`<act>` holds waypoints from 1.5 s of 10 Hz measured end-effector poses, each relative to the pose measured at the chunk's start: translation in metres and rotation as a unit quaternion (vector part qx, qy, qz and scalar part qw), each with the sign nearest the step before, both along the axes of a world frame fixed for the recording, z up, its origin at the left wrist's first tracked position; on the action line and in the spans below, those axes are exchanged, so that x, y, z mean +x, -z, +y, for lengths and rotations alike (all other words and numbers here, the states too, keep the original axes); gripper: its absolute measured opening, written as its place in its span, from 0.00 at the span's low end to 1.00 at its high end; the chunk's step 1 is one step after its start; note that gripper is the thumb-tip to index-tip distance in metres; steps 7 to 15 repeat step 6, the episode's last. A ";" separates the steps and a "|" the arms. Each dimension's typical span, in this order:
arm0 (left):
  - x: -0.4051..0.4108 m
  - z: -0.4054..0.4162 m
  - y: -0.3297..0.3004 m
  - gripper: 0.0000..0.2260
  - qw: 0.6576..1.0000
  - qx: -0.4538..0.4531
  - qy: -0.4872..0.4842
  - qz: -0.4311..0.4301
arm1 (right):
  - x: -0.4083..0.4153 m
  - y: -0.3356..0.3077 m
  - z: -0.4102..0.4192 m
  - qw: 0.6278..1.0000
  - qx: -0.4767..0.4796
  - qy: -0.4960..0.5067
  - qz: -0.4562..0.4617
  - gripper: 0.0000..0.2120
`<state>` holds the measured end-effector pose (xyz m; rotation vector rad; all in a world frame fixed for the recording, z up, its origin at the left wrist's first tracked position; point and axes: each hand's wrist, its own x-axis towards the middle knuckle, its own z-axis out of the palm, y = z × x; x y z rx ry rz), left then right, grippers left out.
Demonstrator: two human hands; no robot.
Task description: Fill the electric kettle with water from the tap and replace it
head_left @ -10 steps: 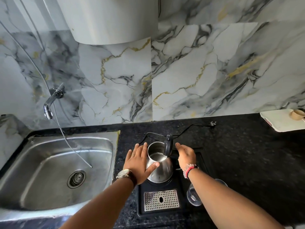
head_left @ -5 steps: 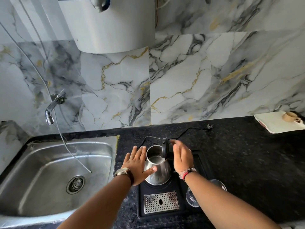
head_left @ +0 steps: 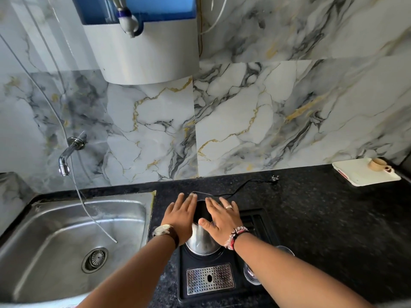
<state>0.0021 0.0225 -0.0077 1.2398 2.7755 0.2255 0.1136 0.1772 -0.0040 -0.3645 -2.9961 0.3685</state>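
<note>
Head view looks down on the electric kettle [head_left: 203, 242], a steel body with a black lid, standing on the black tray [head_left: 224, 295] on the dark speckled counter [head_left: 322, 218]; the left hand [head_left: 181, 215] lies flat against the kettle's left side, fingers spread and straight, not curled round anything; the right hand [head_left: 221, 221] rests palm down over the lid, fingers apart, thumb against the lid's near edge, gripping nothing; a watch [head_left: 163, 230] sits on the left wrist and beaded bracelets [head_left: 235, 236] on the right; in the tray, just in front of the kettle, is a perforated metal grille [head_left: 210, 278], and a clear glass [head_left: 252, 276] shows beside the right forearm; a black cord [head_left: 244, 187] runs from behind the kettle to a loose plug [head_left: 274, 178] near the wall; left of the tray lies the steel sink [head_left: 55, 236], with the tap [head_left: 66, 155] on the marble wall above it; higher up hangs a white and blue water purifier [head_left: 146, 52] with its own spout; at far right a white tray [head_left: 364, 175] holds a small cup [head_left: 379, 164]
</note>
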 end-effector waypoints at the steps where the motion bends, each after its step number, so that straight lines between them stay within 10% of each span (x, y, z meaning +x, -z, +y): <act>1: 0.002 0.008 0.012 0.42 0.999 -0.038 -0.015 -0.003 | -0.002 -0.005 -0.002 1.000 0.000 0.006 -0.004 0.53; 15: 0.003 -0.005 -0.015 0.41 0.996 -0.084 -0.014 -0.027 | 0.002 -0.023 -0.009 0.996 -0.054 0.062 -0.042 0.53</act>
